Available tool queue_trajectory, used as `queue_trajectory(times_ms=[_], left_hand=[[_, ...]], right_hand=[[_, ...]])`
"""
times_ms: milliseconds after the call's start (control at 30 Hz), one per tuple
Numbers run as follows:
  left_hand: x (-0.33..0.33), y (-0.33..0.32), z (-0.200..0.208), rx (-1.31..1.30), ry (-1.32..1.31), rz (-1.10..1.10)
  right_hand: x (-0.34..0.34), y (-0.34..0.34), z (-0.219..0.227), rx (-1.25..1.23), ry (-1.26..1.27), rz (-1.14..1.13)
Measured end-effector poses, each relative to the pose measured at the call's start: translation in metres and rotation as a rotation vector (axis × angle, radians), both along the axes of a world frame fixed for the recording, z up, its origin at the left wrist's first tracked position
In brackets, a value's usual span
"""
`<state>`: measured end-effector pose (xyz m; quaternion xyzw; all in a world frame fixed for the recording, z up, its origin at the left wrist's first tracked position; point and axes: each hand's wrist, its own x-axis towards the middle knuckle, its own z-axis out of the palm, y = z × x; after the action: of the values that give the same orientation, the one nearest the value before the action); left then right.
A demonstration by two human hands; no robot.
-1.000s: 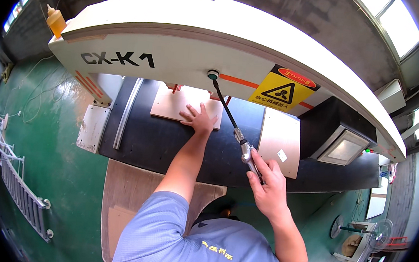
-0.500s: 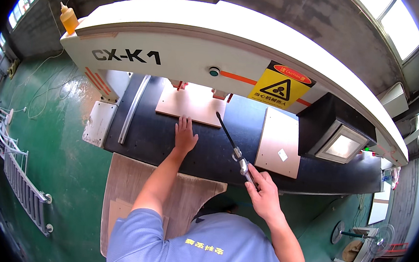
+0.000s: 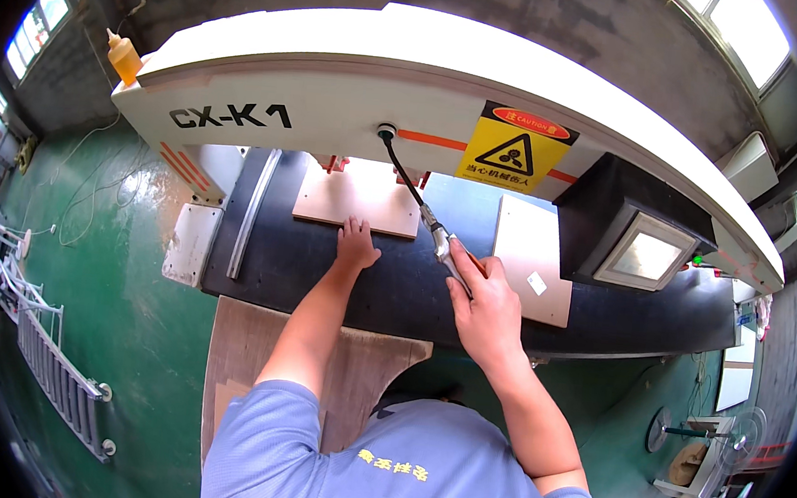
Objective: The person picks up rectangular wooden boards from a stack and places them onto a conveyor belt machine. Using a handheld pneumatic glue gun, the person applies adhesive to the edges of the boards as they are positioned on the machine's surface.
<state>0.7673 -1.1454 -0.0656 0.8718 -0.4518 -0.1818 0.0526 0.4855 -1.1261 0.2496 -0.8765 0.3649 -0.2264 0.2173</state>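
My right hand (image 3: 489,310) is wrapped round the grip of a metal air blow gun (image 3: 439,238) with a long black nozzle. The nozzle slants up and left, and its tip overlaps the round push button (image 3: 386,130) on the white machine beam (image 3: 336,94); whether it touches cannot be told. A pale wood panel (image 3: 355,203) lies partly under the beam on the black machine table (image 3: 404,292). Against its near edge rest the outstretched fingers of my left hand (image 3: 356,246).
Right of the air gun lies a second pale panel (image 3: 533,269) with a small white label. A black-hooded screen (image 3: 646,250) juts from the beam. A brown board (image 3: 352,367) stands before me. An amber squeeze bottle (image 3: 124,59) sits on the beam's left end.
My right hand has raised the air gun and moved it left, bringing the nozzle tip from over the table up to the button. My left hand stays at the panel's edge.
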Motion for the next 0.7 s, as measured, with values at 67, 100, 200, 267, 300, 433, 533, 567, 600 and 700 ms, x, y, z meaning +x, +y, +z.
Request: queue_trajectory(times_ms=[67,100,200,267,300,433,533,567,600,700], left_hand=[[0.004,-0.003,0.006,0.042,0.024,-0.005],[0.007,-0.004,0.007,0.067,0.041,0.002],[0.010,-0.005,0.009,0.104,0.076,0.000],[0.012,-0.008,0.011,0.127,0.084,-0.009],[0.012,-0.010,0.011,0.141,0.083,-0.014],[0.013,-0.017,0.010,0.189,0.064,-0.017],[0.015,-0.020,0.016,0.210,0.080,-0.023],[0.013,-0.022,0.019,0.208,0.075,-0.028],[0.015,-0.019,0.020,0.211,0.070,-0.023],[0.015,-0.016,0.027,0.197,0.062,-0.044]], right_hand=[[0.001,0.007,-0.007,0.007,-0.027,-0.006],[-0.003,0.009,-0.011,0.056,-0.047,0.038],[-0.030,0.023,-0.026,0.283,0.128,0.057],[-0.060,0.024,-0.046,0.356,0.302,0.021],[-0.077,0.021,-0.059,0.388,0.376,0.016],[-0.126,0.017,-0.104,0.496,0.316,-0.181],[-0.150,0.014,-0.110,0.542,0.126,-0.410],[-0.171,0.013,-0.126,0.476,0.026,-0.454],[-0.187,0.008,-0.125,0.495,0.014,-0.510],[-0.279,-0.011,-0.142,0.543,-0.150,-0.838]])
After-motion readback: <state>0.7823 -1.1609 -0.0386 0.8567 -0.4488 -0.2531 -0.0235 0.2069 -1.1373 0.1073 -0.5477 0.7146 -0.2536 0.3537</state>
